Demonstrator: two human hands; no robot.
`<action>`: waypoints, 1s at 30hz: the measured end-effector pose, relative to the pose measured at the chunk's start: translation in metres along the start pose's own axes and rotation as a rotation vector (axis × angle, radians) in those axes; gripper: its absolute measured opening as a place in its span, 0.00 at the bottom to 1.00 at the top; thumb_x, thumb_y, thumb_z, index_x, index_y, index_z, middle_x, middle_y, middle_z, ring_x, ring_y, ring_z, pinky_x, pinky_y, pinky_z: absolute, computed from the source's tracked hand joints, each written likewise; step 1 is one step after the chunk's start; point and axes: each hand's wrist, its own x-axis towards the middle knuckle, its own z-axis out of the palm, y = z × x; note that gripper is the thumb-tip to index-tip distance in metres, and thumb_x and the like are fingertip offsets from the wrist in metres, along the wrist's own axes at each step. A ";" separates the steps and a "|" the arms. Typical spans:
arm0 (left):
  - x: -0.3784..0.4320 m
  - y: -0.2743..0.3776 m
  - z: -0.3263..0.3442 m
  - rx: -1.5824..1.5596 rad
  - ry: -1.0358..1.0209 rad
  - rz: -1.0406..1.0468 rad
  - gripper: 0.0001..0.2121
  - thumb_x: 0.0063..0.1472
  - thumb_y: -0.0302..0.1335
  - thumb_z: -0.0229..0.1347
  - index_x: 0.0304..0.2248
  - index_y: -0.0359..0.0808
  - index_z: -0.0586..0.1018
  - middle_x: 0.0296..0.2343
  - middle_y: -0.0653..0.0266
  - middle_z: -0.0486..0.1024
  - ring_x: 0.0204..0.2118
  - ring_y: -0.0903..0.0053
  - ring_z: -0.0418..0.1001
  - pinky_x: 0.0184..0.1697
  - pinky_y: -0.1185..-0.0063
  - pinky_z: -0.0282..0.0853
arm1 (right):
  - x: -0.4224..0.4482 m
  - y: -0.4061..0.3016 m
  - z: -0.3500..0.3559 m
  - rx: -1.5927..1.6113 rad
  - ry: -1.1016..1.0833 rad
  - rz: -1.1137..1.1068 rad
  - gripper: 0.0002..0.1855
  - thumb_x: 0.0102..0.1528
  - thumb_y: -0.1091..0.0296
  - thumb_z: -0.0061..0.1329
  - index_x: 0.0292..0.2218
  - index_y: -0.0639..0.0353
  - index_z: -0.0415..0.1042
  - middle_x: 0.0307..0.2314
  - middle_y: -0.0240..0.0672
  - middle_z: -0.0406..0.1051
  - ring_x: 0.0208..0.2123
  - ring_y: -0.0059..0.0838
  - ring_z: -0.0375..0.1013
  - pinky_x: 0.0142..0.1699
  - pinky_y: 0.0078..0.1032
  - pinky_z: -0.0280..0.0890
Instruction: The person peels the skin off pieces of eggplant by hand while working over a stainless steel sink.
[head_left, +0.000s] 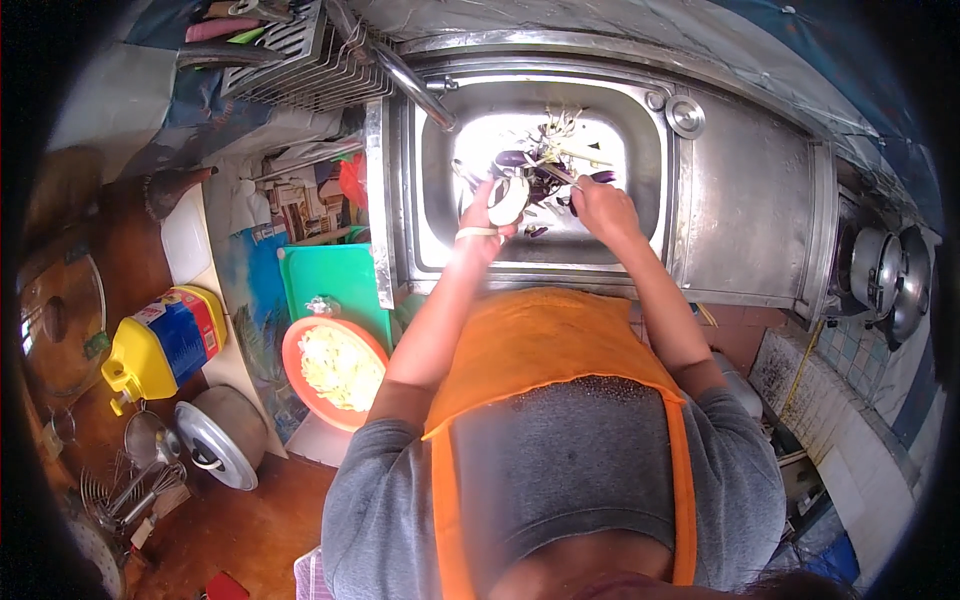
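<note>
Over the stainless steel sink (442, 247), my left hand (484, 217) grips a pale, peeled piece of eggplant (510, 201). My right hand (606, 210) is closed around the handle of a tool (562, 174), whose blade points left toward the eggplant; whether it is a knife or a peeler, I cannot tell. Purple peel strips and pale stringy scraps (559, 146) lie on the basin floor beyond my hands. A dark purple eggplant piece (602, 177) shows near my right fingers. Glare hides part of the basin.
The faucet (427, 97) reaches over the sink's back left, beside a wire dish rack (315, 75). A round metal strainer (685, 116) sits on the right rim. On the left are a green tray (330, 274), an orange bowl of pale cut pieces (296, 375), a yellow jug (142, 360) and a lidded pot (225, 435).
</note>
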 end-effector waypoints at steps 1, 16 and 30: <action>0.001 0.001 0.000 0.001 0.001 0.005 0.15 0.61 0.41 0.44 0.36 0.38 0.71 0.22 0.67 0.71 0.15 0.81 0.65 0.10 0.87 0.51 | 0.001 0.004 -0.002 0.008 -0.034 -0.002 0.09 0.54 0.64 0.39 0.29 0.60 0.61 0.18 0.45 0.69 0.21 0.47 0.70 0.27 0.42 0.64; 0.012 -0.014 -0.016 -0.189 -0.147 -0.266 0.10 0.57 0.27 0.46 0.35 0.30 0.71 0.25 0.54 0.72 0.21 0.74 0.69 0.16 0.84 0.62 | -0.003 -0.015 0.002 0.342 0.008 -0.065 0.10 0.55 0.62 0.39 0.29 0.60 0.61 0.18 0.49 0.68 0.22 0.51 0.68 0.27 0.43 0.62; -0.008 -0.007 -0.003 -0.057 -0.178 -0.065 0.15 0.57 0.39 0.43 0.26 0.35 0.74 0.24 0.60 0.71 0.28 0.70 0.71 0.25 0.76 0.68 | 0.016 0.006 0.020 0.490 -0.096 0.045 0.14 0.55 0.59 0.39 0.30 0.63 0.63 0.20 0.53 0.67 0.26 0.54 0.68 0.31 0.42 0.61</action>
